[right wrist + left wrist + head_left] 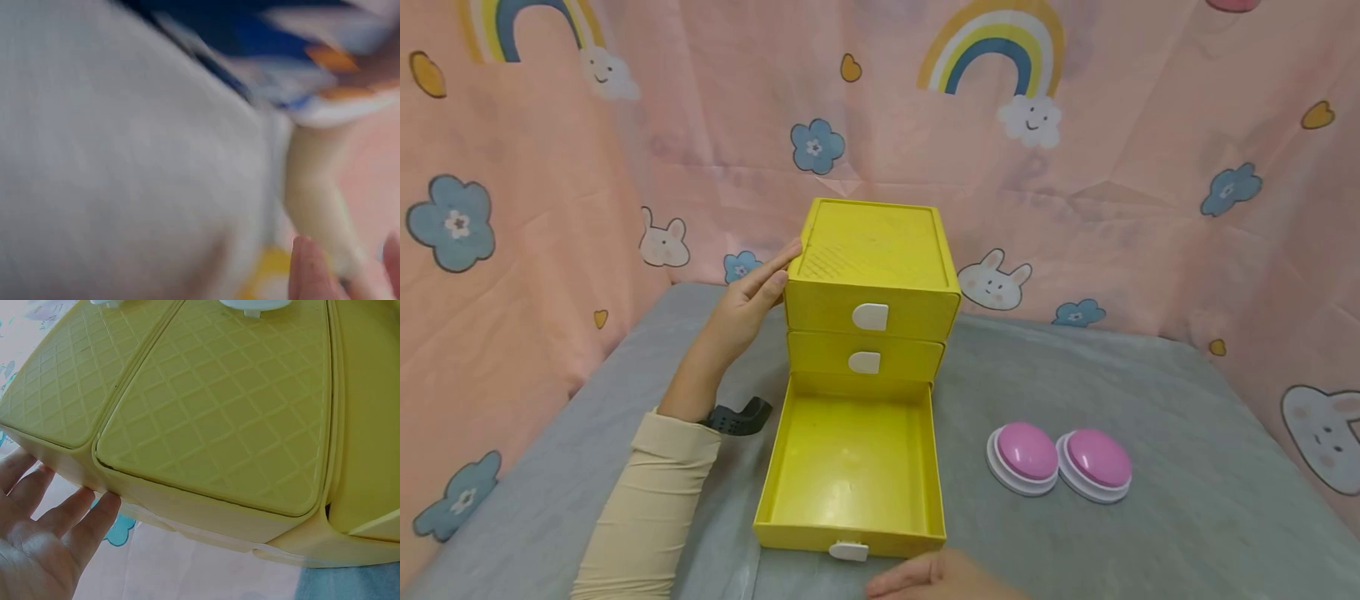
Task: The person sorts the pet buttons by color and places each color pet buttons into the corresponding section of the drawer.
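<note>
A yellow plastic drawer unit (880, 242) stands on the grey cloth with three drawers, each with a white pull tab. Its bottom drawer (853, 458) is pulled far out, and nothing lies inside it. The upper two drawers are closed. My left hand (741, 308) rests its extended fingers against the unit's left side; in the left wrist view the fingertips (106, 503) touch the side wall. Just in front of the bottom drawer, low in the head view, is my right hand (947, 577), partly cut off and holding nothing visible. The right wrist view is badly blurred.
Two pink push buttons (1027, 451) on white bases sit side by side on the grey cloth (1180, 408), right of the drawer. Behind and beside the table hangs a pink patterned curtain (880, 108). A black band (741, 417) is on my left wrist.
</note>
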Available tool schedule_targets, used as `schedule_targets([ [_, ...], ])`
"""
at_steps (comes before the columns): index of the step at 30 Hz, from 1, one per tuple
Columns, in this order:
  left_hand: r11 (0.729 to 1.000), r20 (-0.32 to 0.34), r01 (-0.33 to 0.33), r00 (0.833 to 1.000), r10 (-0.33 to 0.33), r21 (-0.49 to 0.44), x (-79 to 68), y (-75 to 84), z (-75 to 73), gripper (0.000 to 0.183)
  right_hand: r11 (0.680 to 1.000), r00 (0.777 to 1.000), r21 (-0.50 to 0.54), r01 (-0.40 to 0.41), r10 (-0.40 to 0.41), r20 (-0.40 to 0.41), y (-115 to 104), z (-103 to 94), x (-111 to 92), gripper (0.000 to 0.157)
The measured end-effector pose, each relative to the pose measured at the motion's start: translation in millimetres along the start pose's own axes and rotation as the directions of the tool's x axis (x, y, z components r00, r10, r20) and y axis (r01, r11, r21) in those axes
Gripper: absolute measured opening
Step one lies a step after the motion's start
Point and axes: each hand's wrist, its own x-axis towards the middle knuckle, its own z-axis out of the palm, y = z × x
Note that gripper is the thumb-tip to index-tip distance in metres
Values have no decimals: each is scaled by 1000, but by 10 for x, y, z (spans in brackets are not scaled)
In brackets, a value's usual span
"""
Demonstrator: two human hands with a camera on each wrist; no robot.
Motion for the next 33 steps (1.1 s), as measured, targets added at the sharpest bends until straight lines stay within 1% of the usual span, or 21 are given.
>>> schedule_targets([
  [1, 1000, -1, -2, 1000, 2, 2, 3, 9, 0, 50, 998, 998, 14, 58, -59, 25, -50, -70, -62, 38],
  [2, 1000, -2, -3, 1000, 3, 2, 6, 16, -1, 50, 991, 991, 32, 130, -131, 36, -104, -149, -126, 39],
  [3, 1000, -5, -5, 1000, 5, 4, 9, 25, -3, 50, 973, 973, 40, 228, -230, 37, -149, -234, -185, 42],
  [4, 1000, -7, -7, 1000, 7, 4, 12, 30, -6, 50, 948, 948, 46, 315, -316, 17, -194, -318, -242, 45],
  [5, 1000, -9, -9, 1000, 10, 3, 15, 35, -9, 50, 920, 920, 6, 391, -390, -38, -244, -400, -301, 48],
  [6, 1000, -12, -12, 1000, 12, 4, 18, 40, -12, 50, 890, 885, -57, 452, -455, -100, -286, -484, -348, 51],
  [7, 1000, -14, -13, 1000, 13, 6, 21, 43, -17, 50, 864, 847, -135, 485, -503, -173, -327, -570, -386, 54],
  [8, 1000, -16, -13, 1000, 13, 7, 26, 45, -20, 50, 844, 809, -227, 486, -533, -248, -359, -655, -409, 56],
  [9, 1000, -18, -14, 1000, 14, 9, 28, 48, -24, 50, 836, 780, -303, 457, -541, -315, -385, -746, -420, 59],
  [10, 1000, -18, -14, 1000, 14, 11, 30, 48, -29, 50, 841, 759, -360, 404, -528, -381, -403, -834, -423, 62],
  [11, 1000, -19, -12, 1000, 12, 14, 31, 50, -33, 50, 849, 746, -409, 336, -505, -434, -415, -925, -416, 65],
  [12, 1000, -18, -9, 1000, 10, 18, 31, 51, -37, 50, 849, 739, -442, 289, -491, -461, -410, -1021, -396, 68],
  [14, 1000, -17, 0, 1000, 1, 26, 29, 49, -42, 50, 853, 735, -492, 177, -447, -510, -388, -1180, -347, 75],
  [15, 1000, -16, 3, 1000, -2, 28, 28, 47, -43, 50, 849, 736, -509, 139, -433, -521, -371, -1250, -323, 78],
  [16, 999, -16, 7, 1000, -7, 31, 26, 43, -42, 51, 842, 733, -527, 118, -431, -526, -348, -1310, -301, 81],
  [17, 999, -16, 11, 1000, -10, 32, 25, 40, -39, 51, 839, 736, -536, 91, -419, -531, -328, -1363, -287, 84],
  [20, 999, -18, 25, 1000, -24, 43, 13, 25, -22, 51, 833, 738, -549, 61, -409, -538, -244, -1479, -254, 89],
  [25, 998, -15, 42, 999, -41, 56, -17, -4, 6, 51, 829, 751, -560, 1, -370, -546, -108, -1606, -222, 93],
  [27, 998, -18, 36, 999, -35, 50, -20, -10, 16, 51, 828, 759, -561, -13, -357, -545, -77, -1640, -212, 94],
  [30, 999, -26, 30, 999, -29, 40, -24, -8, 26, 51, 833, 775, -554, -10, -343, -531, -53, -1668, -204, 94],
  [33, 999, -26, 18, 1000, -17, 36, -20, -5, 30, 51, 838, 789, -545, 19, -348, -507, -36, -1672, -200, 95],
])
